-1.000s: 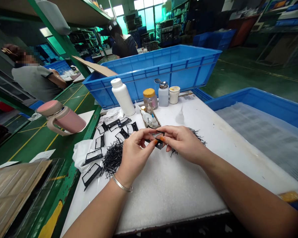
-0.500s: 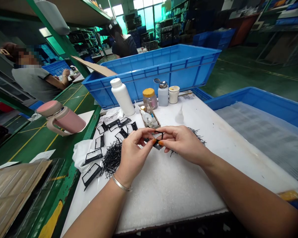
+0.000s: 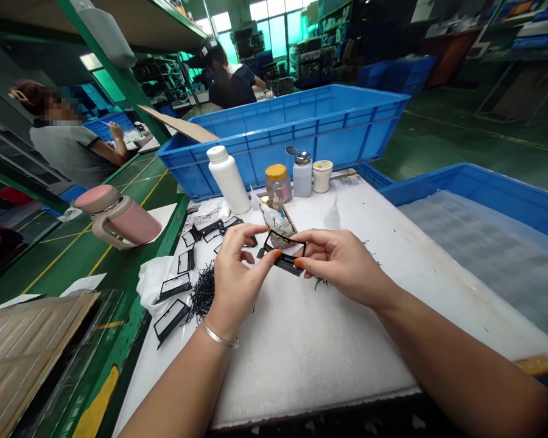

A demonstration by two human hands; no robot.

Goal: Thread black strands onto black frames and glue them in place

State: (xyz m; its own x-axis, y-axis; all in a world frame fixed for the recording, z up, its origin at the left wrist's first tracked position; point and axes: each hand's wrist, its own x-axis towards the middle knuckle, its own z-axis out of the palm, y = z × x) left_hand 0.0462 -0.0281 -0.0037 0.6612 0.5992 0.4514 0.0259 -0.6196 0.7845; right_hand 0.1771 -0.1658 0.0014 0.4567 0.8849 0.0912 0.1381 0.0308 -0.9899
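Observation:
A small black plastic frame (image 3: 285,260) with a rectangular opening is held above the white work surface, tilted, between both hands. My left hand (image 3: 237,274) has its thumb on the frame's left part; its index finger is lifted off and stretched out over it. My right hand (image 3: 344,267) pinches the right end, thumb in front and fingers behind. Beside my left wrist lies a heap of thin black strips (image 3: 203,292), partly covered by that hand. Several similar black frames (image 3: 171,319) are spread on the left side of the surface. More black strips show behind my right hand.
Behind the hands stand a small tray of bottles (image 3: 278,222), a white bottle (image 3: 229,179), a yellow-lidded jar (image 3: 278,182) and a pump bottle (image 3: 302,176). A large blue crate (image 3: 283,134) borders the back. A pink flask (image 3: 125,219) stands left; two co-workers sit beyond.
The frame has turned so that its opening shows more. My left index finger has lifted away from it, and my left hand has shifted slightly left.

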